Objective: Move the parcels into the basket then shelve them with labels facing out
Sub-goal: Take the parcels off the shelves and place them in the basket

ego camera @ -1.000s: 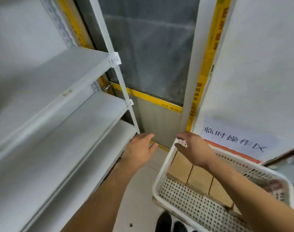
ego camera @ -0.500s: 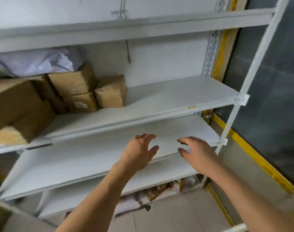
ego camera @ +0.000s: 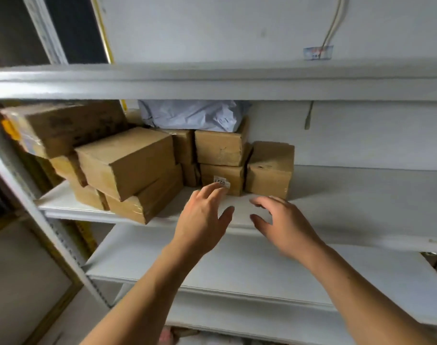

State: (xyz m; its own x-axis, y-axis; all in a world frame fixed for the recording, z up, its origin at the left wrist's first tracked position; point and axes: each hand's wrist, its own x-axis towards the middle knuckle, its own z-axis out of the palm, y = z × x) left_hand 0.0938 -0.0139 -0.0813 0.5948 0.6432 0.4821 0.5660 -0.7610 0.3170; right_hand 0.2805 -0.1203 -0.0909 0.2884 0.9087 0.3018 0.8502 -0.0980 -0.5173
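Head view, shelving: a white metal shelf unit (ego camera: 362, 195) fills the frame, with one board high up, a middle board carrying parcels, and bare boards below it.
Parcels: brown cardboard boxes sit bunched on the left half of the middle board; the right half is bare.
Labelled box (ego camera: 221, 179): lower one of a stack of two, far on the board, with a small white label (ego camera: 222, 182) on its near face, digits upside down.
Box above it (ego camera: 218, 148): rests on the labelled box; a grey plastic mailer bag (ego camera: 190, 115) lies on top.
Single box (ego camera: 269, 170): just right of that stack, touching or nearly touching it.
Large boxes (ego camera: 127, 163): stacked at the near left, tilted, one corner over the board's front edge.
Left hand (ego camera: 202, 220): raised before the middle board, fingers spread and loosely bent, holding nothing; fingertips lie over the label's lower edge, contact cannot be told.
Right hand (ego camera: 284, 225): beside the left, apart from it, fingers wide and curved, empty, below the single box.
Wall: white, a cable (ego camera: 333, 26) running down to a small sticker (ego camera: 317, 53).
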